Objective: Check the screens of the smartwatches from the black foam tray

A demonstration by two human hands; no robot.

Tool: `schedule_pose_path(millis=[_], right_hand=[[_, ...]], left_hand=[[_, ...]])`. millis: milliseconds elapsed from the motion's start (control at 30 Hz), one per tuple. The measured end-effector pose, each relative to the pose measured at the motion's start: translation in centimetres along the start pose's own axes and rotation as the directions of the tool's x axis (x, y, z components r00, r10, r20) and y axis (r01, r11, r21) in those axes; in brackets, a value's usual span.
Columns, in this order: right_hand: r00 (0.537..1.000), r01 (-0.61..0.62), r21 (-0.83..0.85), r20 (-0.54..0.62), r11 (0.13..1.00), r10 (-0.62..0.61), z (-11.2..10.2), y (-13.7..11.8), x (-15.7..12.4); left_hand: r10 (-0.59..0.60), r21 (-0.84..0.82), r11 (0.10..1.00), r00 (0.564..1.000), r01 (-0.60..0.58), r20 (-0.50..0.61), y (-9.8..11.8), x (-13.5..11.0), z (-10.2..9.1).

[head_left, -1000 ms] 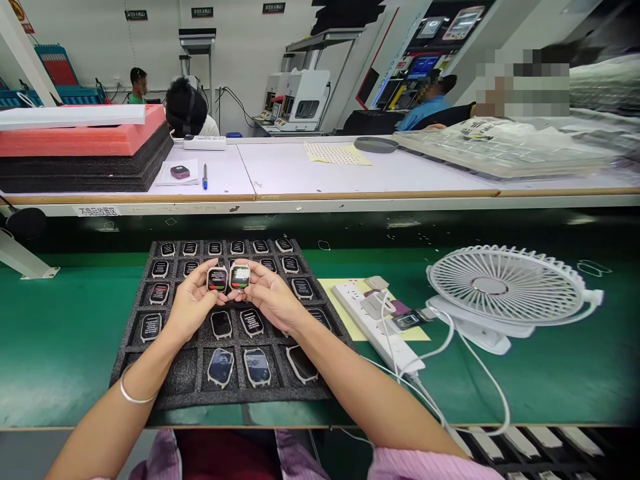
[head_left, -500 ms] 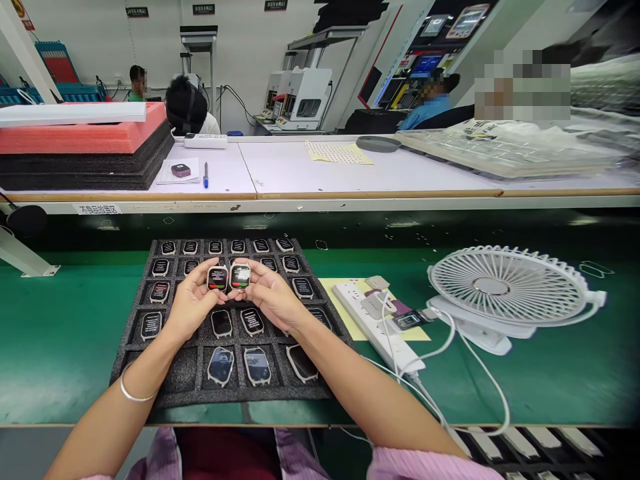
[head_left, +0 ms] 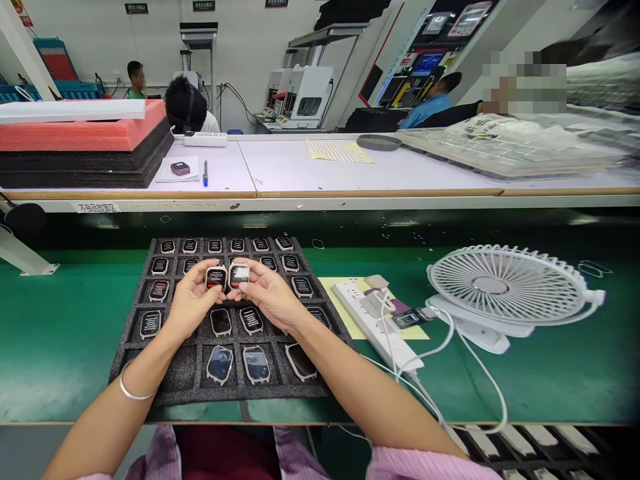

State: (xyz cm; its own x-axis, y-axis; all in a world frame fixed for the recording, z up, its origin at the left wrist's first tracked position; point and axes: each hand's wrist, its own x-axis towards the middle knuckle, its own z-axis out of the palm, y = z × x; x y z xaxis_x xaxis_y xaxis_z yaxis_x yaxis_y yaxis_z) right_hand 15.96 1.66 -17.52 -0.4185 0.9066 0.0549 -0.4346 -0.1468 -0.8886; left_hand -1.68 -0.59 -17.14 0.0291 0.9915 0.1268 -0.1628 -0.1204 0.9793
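Observation:
My left hand (head_left: 197, 299) is closed on a strapless smartwatch (head_left: 216, 277), its thumb at the lower part of the lit screen. Right beside it, my right hand (head_left: 267, 293) grips a second smartwatch (head_left: 239, 275), the thumb against the screen's lower edge. Both watches face up, side by side, above a black foam tray (head_left: 180, 380). Rows of similar watch cases lie in its pockets, many with lit text screens. Nearer me lie watches with dark or bluish faces, such as this watch (head_left: 257, 365). My hands and forearms cover some pockets.
A white power strip (head_left: 373, 327) with plugs and cables lies right of the tray, beside a white fan (head_left: 500, 287). Behind runs a raised white shelf (head_left: 280, 177) with stacked foam (head_left: 75, 163) at left. Several people sit beyond it.
Both thumbs have shifted slightly on the watch screens, and the green part at the bottom of each display no longer shows. The hands otherwise stay in place.

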Motion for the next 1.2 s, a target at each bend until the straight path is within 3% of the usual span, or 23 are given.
schedule_pose_path(millis=[700, 1200], right_hand=[[0.994, 0.012, -0.062, -0.108, 0.998, -0.019, 0.15, -0.01, 0.14], [0.996, 0.045, -0.096, -0.074, 0.994, -0.052, 0.07, 0.26, 0.20]], left_hand=[[-0.103, -0.024, 0.994, 0.995, 0.103, 0.008, 0.75, -0.36, 0.36], [-0.113, -0.076, 0.991, 0.994, 0.113, 0.007, 0.73, -0.25, 0.14]])
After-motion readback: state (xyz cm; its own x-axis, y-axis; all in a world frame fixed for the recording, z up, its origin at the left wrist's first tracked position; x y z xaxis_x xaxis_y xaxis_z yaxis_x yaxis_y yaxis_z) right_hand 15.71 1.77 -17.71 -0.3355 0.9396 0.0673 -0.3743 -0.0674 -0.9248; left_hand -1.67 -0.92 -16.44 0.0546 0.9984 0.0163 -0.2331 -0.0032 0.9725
